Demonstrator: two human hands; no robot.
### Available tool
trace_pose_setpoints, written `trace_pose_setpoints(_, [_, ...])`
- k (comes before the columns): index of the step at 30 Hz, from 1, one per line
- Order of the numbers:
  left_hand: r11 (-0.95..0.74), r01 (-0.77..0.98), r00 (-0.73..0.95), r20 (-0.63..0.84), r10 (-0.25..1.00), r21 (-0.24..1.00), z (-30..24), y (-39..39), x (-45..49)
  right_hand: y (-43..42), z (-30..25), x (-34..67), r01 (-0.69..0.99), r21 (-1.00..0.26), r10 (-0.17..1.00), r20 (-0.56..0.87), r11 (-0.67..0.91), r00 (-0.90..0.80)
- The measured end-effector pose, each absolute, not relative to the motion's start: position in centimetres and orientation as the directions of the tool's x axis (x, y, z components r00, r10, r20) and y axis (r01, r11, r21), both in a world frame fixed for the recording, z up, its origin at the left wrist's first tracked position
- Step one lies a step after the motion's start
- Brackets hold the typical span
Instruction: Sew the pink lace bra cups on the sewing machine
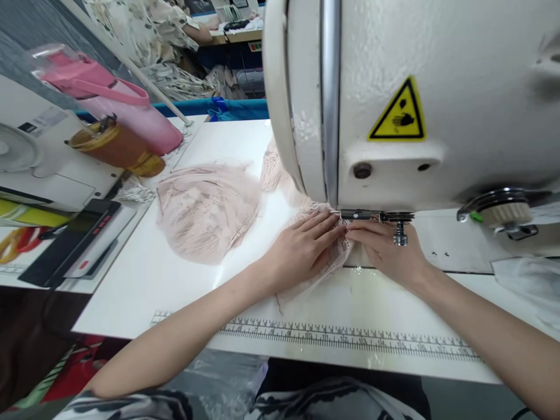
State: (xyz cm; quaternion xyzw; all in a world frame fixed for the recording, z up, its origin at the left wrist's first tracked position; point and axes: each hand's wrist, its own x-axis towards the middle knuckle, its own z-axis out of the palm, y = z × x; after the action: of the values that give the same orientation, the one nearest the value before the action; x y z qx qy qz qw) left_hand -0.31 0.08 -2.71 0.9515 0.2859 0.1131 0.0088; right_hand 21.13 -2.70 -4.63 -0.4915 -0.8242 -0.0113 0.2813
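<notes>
A pale pink piece of lace fabric point(301, 286) lies on the sewing machine's bed, below its white head point(437, 52). My left hand point(306, 245) rests palm down on this lace, fingers stretched out flat toward the needle area. From the other side, my right hand point(389, 248) has its fingertips closed at the lace edge, close to my left fingertips. The metal needle and presser parts point(371, 216) hide some of the right fingers and the stitching spot. Left of my hands lies another pink lace piece point(210, 210), shaped like a cup.
More lace point(280, 169) trails behind the machine head. A printed ruler point(350, 338) runs along the table's front edge. At left stand a pink bottle point(126, 105), an amber cup point(114, 146) and scissors point(21, 242). White cloth point(529, 286) lies at right. Another person point(144, 29) sits beyond.
</notes>
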Motion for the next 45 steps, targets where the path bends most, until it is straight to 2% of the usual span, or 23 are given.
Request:
trace_pose_setpoints(10, [-0.849, 0.520, 0.824, 0.211, 0.527, 0.092, -2.5, 0.7, -0.7, -3.1, -4.2, 20.8, 0.827, -0.323, 0.846, 0.442, 0.460, -0.298])
trace_pose_setpoints(18, [-0.840, 0.536, 0.819, 0.185, 0.543, 0.087, -2.6, 0.5, -0.7, -3.1, -3.7, 20.6, 0.761, -0.472, 0.879, 0.391, 0.445, -0.272])
trace_pose_setpoints(23, [-0.832, 0.548, 0.816, 0.165, 0.554, 0.083, -2.6, 0.4, -0.8, -3.0, -3.9, 20.8, 0.749, -0.491, 0.879, 0.400, 0.446, -0.261])
trace_pose_setpoints(32, [-0.835, 0.548, 0.816, 0.183, 0.548, 0.053, -2.9, 0.4, -0.8, -2.5, -4.6, 21.1, 0.756, -0.422, 0.845, 0.428, 0.501, -0.321])
trace_pose_setpoints(37, [-0.838, 0.546, 0.815, 0.249, 0.523, -0.027, -2.5, -0.1, -0.5, -2.0, -5.0, 21.4, 0.755, -0.213, 0.707, 0.570, 0.620, -0.419])
trace_pose_setpoints(40, [-0.840, 0.540, 0.812, 0.300, 0.501, -0.059, -0.8, -0.6, -0.8, -2.1, -5.0, 21.5, 0.759, -0.082, 0.636, 0.606, 0.646, -0.477])
trace_pose_setpoints(42, [-0.875, 0.480, 0.838, 0.326, 0.438, -0.060, 0.3, -1.1, -1.6, -2.2, -4.9, 21.5, 0.757, -0.048, 0.629, 0.591, 0.652, -0.505])
trace_pose_setpoints(45, [-0.951, 0.294, 0.876, 0.424, 0.229, -0.095, 0.8, -2.4, -3.9, -2.3, -4.8, 21.4, 0.714, -0.087, 0.633, 0.545, 0.695, -0.550])
